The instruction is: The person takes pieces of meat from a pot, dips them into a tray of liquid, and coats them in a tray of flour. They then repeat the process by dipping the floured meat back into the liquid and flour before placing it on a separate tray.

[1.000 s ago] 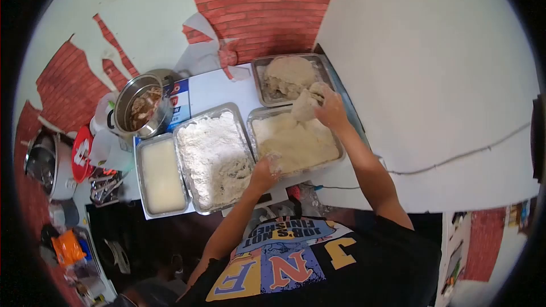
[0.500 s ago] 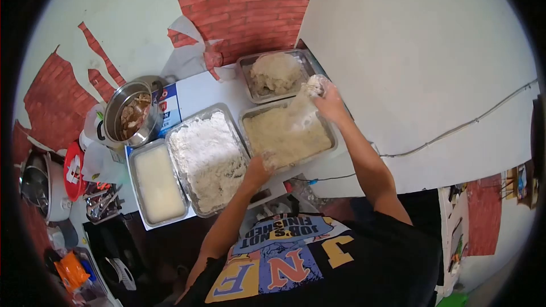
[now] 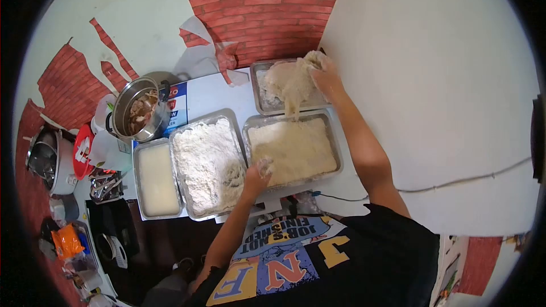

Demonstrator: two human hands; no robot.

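Note:
My right hand [image 3: 326, 77] is closed on the upper end of a floppy, crumb-coated piece of meat [image 3: 297, 90]. The piece hangs over the front of the back metal tray [image 3: 257, 102], where more coated pieces [image 3: 277, 77] lie in a pile. Its lower tip hangs by the far rim of the tray of pale crumbs [image 3: 296, 146]. My left hand [image 3: 257, 177] is at the near left corner of that crumb tray, its dusty fingers loosely curled and apart, with nothing visible in them.
Left of the crumbs stand a tray of white flour [image 3: 206, 162] and a tray of pale liquid [image 3: 158, 179]. A steel pot [image 3: 140, 110] with meat in it is behind them. Far left are a red lid [image 3: 84, 150] and utensils [image 3: 106, 186]. A wall borders the right side.
My right hand has lifted the coated piece off the crumbs and carried it back over the rear tray. My left hand stays by the crumb tray's near corner. The view has shifted slightly.

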